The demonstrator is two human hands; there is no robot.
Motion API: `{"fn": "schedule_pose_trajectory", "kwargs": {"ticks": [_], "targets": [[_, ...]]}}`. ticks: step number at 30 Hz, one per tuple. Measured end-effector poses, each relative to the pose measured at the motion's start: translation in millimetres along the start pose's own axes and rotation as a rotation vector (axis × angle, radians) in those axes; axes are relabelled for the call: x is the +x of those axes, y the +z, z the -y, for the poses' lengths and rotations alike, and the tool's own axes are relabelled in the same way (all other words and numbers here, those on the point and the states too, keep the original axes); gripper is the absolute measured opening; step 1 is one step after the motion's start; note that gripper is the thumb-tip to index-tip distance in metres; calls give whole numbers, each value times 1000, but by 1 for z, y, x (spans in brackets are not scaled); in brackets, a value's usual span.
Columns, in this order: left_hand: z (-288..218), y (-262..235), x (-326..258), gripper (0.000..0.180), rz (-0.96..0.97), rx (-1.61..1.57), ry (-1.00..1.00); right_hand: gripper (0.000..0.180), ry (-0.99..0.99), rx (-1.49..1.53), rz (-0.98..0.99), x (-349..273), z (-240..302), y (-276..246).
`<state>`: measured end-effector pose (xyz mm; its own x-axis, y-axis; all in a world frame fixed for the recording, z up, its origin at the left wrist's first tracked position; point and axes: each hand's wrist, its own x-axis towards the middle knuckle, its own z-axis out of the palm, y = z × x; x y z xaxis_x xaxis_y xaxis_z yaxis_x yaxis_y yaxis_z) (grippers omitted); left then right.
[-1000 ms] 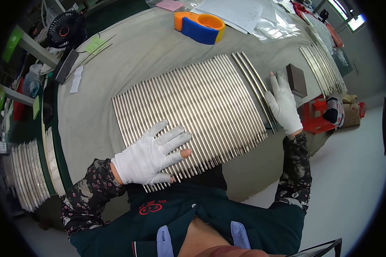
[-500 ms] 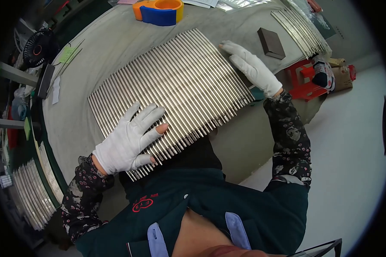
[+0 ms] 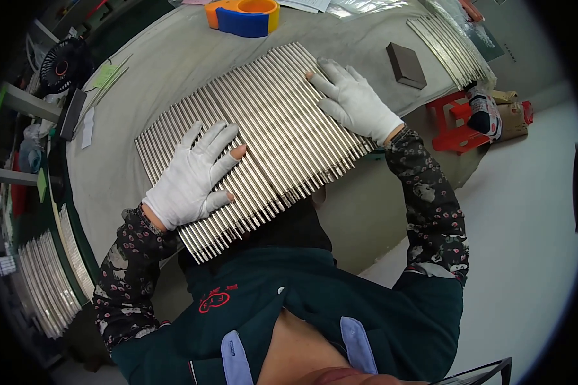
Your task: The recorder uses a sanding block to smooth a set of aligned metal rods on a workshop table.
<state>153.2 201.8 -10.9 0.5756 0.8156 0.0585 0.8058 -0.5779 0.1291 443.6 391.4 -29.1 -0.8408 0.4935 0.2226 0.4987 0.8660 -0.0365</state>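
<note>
A wide row of shiny metal rods [image 3: 270, 122] lies side by side on the table, their near ends jutting past its front edge toward me. My left hand [image 3: 196, 173], in a white glove with bare thumb and fingertip, rests spread on the left part of the row. On the right part lies my right hand [image 3: 353, 99], gloved the same way, its fingers apart on top of the rods near the far right corner. Neither hand grips a rod. A narrow dark gap runs through the row between the two hands.
Behind the rods stands an orange and blue tape dispenser [image 3: 247, 18]. A dark brown block [image 3: 406, 65] and another bundle of rods [image 3: 446, 51] lie to the right. Past the right edge is a red stool [image 3: 453, 125]. At left are a black fan [image 3: 62, 66] and stacked rods [image 3: 48, 285].
My right hand has moved left from beside the row onto it. My left hand has slid slightly away from me. The row's near left corner has shifted away, and a gap has appeared mid-row.
</note>
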Motion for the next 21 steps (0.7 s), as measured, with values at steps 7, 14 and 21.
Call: {"fn": "schedule_pose_trajectory", "kwargs": {"ticks": [7, 14, 21], "targets": [[3, -2, -17, 76, 12, -20, 4, 55, -95, -50, -48, 7, 23, -2], [2, -6, -24, 77, 20, -20, -12, 55, -146, -44, -64, 13, 41, -2], [5, -10, 5, 77, 60, 6, 59, 55, -33, 13, -148, -14, 32, -19]]}}
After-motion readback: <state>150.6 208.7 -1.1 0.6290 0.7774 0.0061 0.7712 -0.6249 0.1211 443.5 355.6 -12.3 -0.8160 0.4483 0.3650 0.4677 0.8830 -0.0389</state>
